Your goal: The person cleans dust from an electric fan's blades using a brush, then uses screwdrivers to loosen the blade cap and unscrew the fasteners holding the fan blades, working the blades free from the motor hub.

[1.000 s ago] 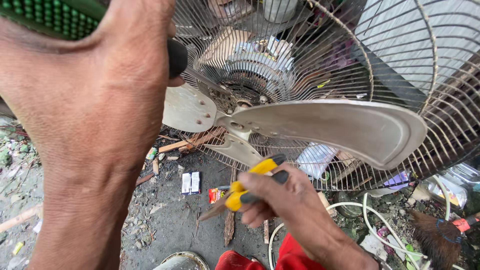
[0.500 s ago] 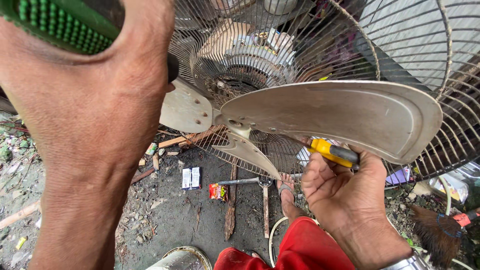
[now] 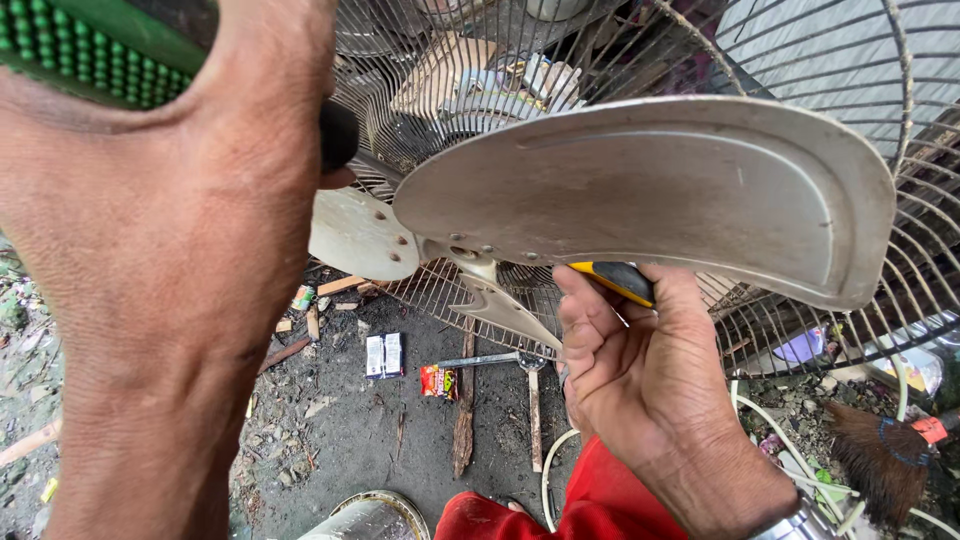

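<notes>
Gripping a green-handled tool [image 3: 90, 50] in a clenched left hand [image 3: 170, 250], a person works at a fan's hub while the right hand [image 3: 640, 370] closes around yellow-handled pliers [image 3: 612, 280] beneath a metal blade [image 3: 660, 190]. The blades remain mounted; the front grille appears off, the rear guard [image 3: 820, 340] in place.

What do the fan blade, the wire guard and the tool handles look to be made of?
Fan blade: likely sheet metal, dull grey, riveted at the hub. Wire guard: thin metal wire. Right hand tool: yellow-black, probably plastic grip. Left hand handle: green ribbed, plastic or rubber.
</notes>
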The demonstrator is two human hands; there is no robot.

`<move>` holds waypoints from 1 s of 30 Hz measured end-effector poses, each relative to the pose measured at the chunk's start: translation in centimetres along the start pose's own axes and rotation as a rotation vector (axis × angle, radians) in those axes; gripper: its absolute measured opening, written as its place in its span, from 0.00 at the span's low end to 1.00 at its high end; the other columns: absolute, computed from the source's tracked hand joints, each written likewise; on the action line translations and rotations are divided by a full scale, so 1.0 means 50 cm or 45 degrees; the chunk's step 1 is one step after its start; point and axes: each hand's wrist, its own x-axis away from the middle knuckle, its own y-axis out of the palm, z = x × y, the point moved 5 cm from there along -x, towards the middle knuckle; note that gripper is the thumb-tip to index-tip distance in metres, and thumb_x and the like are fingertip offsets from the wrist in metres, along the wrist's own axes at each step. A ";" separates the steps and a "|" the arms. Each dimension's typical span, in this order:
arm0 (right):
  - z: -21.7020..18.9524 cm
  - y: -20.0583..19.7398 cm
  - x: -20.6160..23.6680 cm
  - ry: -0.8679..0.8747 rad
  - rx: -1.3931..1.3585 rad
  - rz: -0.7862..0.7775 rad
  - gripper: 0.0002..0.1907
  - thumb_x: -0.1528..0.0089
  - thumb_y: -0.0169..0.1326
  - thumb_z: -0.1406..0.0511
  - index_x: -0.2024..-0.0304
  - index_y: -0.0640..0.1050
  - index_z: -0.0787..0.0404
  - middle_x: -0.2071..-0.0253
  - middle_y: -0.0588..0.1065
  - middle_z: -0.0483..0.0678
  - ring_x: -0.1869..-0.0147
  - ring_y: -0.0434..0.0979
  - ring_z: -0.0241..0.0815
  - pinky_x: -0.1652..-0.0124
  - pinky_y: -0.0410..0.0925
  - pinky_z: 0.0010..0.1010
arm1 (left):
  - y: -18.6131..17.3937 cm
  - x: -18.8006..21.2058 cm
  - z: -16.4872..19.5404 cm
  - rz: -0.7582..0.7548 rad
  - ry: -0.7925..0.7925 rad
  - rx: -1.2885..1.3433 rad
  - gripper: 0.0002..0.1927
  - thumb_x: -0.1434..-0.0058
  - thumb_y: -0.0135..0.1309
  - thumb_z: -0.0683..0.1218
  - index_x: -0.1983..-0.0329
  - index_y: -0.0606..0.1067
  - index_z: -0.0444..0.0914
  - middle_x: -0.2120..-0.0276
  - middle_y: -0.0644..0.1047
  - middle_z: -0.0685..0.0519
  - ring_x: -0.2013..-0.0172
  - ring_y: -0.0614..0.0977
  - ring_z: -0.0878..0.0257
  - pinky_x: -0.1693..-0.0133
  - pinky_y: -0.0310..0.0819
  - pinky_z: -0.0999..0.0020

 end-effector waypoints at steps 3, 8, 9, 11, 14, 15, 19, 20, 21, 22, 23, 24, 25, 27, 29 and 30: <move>0.002 0.010 0.001 -0.017 0.008 0.019 0.18 0.39 0.58 0.59 0.58 0.79 0.68 0.62 0.83 0.56 0.67 0.82 0.37 0.66 0.76 0.20 | 0.011 0.001 0.024 -0.063 -0.029 -0.074 0.07 0.25 0.55 0.46 0.62 0.76 0.42 0.72 0.77 0.63 0.72 0.81 0.76 0.68 0.78 0.79; -0.001 0.017 0.007 -0.076 0.077 -0.030 0.16 0.38 0.57 0.60 0.58 0.78 0.68 0.62 0.82 0.55 0.66 0.82 0.37 0.65 0.77 0.22 | 0.024 -0.003 0.046 -0.129 -0.064 -0.154 0.08 0.27 0.55 0.47 0.64 0.76 0.43 0.73 0.76 0.63 0.74 0.80 0.76 0.70 0.76 0.78; 0.000 0.017 0.008 -0.074 0.070 -0.036 0.17 0.38 0.57 0.59 0.57 0.78 0.68 0.62 0.82 0.55 0.66 0.82 0.37 0.64 0.77 0.22 | 0.026 -0.004 0.047 -0.137 -0.071 -0.166 0.08 0.27 0.55 0.47 0.64 0.76 0.43 0.74 0.76 0.63 0.74 0.79 0.76 0.70 0.76 0.78; 0.002 0.017 0.007 -0.071 0.056 -0.044 0.17 0.38 0.57 0.58 0.56 0.79 0.67 0.62 0.82 0.53 0.65 0.83 0.37 0.64 0.76 0.22 | 0.029 -0.006 0.050 -0.153 -0.083 -0.187 0.09 0.28 0.55 0.48 0.65 0.76 0.43 0.74 0.76 0.63 0.75 0.79 0.75 0.71 0.75 0.78; 0.004 0.015 0.004 -0.088 0.013 -0.040 0.15 0.38 0.55 0.61 0.57 0.77 0.67 0.62 0.81 0.52 0.61 0.84 0.38 0.60 0.78 0.26 | 0.032 -0.005 0.055 -0.174 -0.099 -0.216 0.09 0.28 0.55 0.48 0.66 0.76 0.43 0.75 0.76 0.63 0.76 0.78 0.75 0.72 0.74 0.78; 0.005 0.016 0.004 -0.075 0.008 -0.074 0.16 0.38 0.56 0.61 0.57 0.77 0.68 0.62 0.81 0.53 0.62 0.84 0.38 0.60 0.78 0.25 | 0.033 -0.005 0.056 -0.178 -0.105 -0.225 0.09 0.29 0.55 0.48 0.66 0.76 0.43 0.75 0.75 0.63 0.76 0.78 0.75 0.72 0.73 0.77; 0.009 0.017 0.007 -0.057 -0.057 -0.123 0.19 0.38 0.58 0.59 0.56 0.77 0.70 0.62 0.81 0.53 0.62 0.83 0.39 0.59 0.78 0.24 | 0.038 -0.004 0.058 -0.198 -0.129 -0.257 0.10 0.30 0.56 0.49 0.68 0.76 0.44 0.77 0.75 0.64 0.77 0.77 0.75 0.74 0.72 0.77; 0.010 0.016 0.008 -0.057 -0.083 -0.114 0.19 0.38 0.58 0.59 0.56 0.77 0.70 0.62 0.80 0.52 0.62 0.83 0.39 0.58 0.78 0.24 | 0.039 -0.004 0.058 -0.205 -0.135 -0.265 0.10 0.30 0.56 0.49 0.68 0.76 0.44 0.77 0.75 0.64 0.78 0.77 0.75 0.74 0.71 0.77; 0.009 0.020 0.010 -0.078 -0.059 -0.162 0.18 0.38 0.58 0.59 0.56 0.77 0.70 0.62 0.80 0.51 0.61 0.83 0.39 0.57 0.79 0.26 | 0.040 -0.004 0.057 -0.211 -0.141 -0.274 0.10 0.30 0.56 0.49 0.68 0.76 0.44 0.77 0.75 0.64 0.78 0.77 0.75 0.75 0.71 0.77; 0.009 0.024 0.012 -0.098 -0.035 -0.212 0.18 0.38 0.59 0.59 0.55 0.76 0.69 0.62 0.79 0.51 0.61 0.82 0.39 0.56 0.79 0.27 | 0.040 -0.004 0.056 -0.217 -0.145 -0.282 0.10 0.31 0.56 0.50 0.69 0.76 0.44 0.78 0.75 0.64 0.78 0.77 0.75 0.75 0.70 0.77; 0.009 0.029 0.013 -0.120 -0.013 -0.261 0.18 0.37 0.59 0.60 0.55 0.76 0.69 0.61 0.79 0.50 0.60 0.82 0.39 0.55 0.79 0.28 | 0.041 -0.004 0.056 -0.224 -0.151 -0.292 0.11 0.31 0.56 0.50 0.69 0.76 0.44 0.78 0.75 0.64 0.79 0.77 0.75 0.76 0.70 0.77; 0.010 0.031 0.011 -0.130 0.023 -0.263 0.18 0.37 0.59 0.60 0.55 0.76 0.68 0.62 0.79 0.50 0.60 0.82 0.39 0.56 0.78 0.27 | 0.039 -0.004 0.055 -0.227 -0.158 -0.304 0.11 0.31 0.56 0.50 0.69 0.76 0.44 0.78 0.75 0.64 0.79 0.76 0.75 0.76 0.70 0.76; 0.011 0.035 0.009 -0.140 0.062 -0.269 0.18 0.37 0.60 0.59 0.56 0.76 0.68 0.62 0.78 0.51 0.60 0.82 0.40 0.57 0.78 0.27 | 0.039 -0.004 0.055 -0.234 -0.166 -0.323 0.11 0.31 0.56 0.50 0.70 0.76 0.44 0.79 0.75 0.64 0.79 0.76 0.75 0.76 0.69 0.76; 0.012 0.042 0.005 -0.157 0.085 -0.286 0.17 0.37 0.60 0.59 0.56 0.76 0.67 0.62 0.78 0.50 0.60 0.82 0.40 0.57 0.77 0.26 | 0.036 -0.006 0.054 -0.241 -0.181 -0.338 0.11 0.32 0.56 0.51 0.71 0.76 0.44 0.79 0.74 0.64 0.80 0.76 0.75 0.77 0.68 0.76; 0.013 0.045 0.005 -0.179 0.039 -0.303 0.15 0.37 0.61 0.61 0.55 0.76 0.65 0.61 0.78 0.47 0.59 0.81 0.37 0.55 0.78 0.25 | 0.034 -0.007 0.054 -0.242 -0.200 -0.326 0.11 0.33 0.56 0.51 0.71 0.76 0.44 0.80 0.74 0.64 0.80 0.75 0.75 0.77 0.68 0.76; 0.013 0.044 0.004 -0.170 0.056 -0.279 0.15 0.37 0.60 0.60 0.56 0.77 0.65 0.61 0.78 0.47 0.59 0.81 0.38 0.56 0.78 0.25 | 0.033 -0.007 0.053 -0.238 -0.216 -0.309 0.11 0.33 0.56 0.51 0.71 0.76 0.44 0.80 0.74 0.65 0.80 0.75 0.75 0.77 0.67 0.76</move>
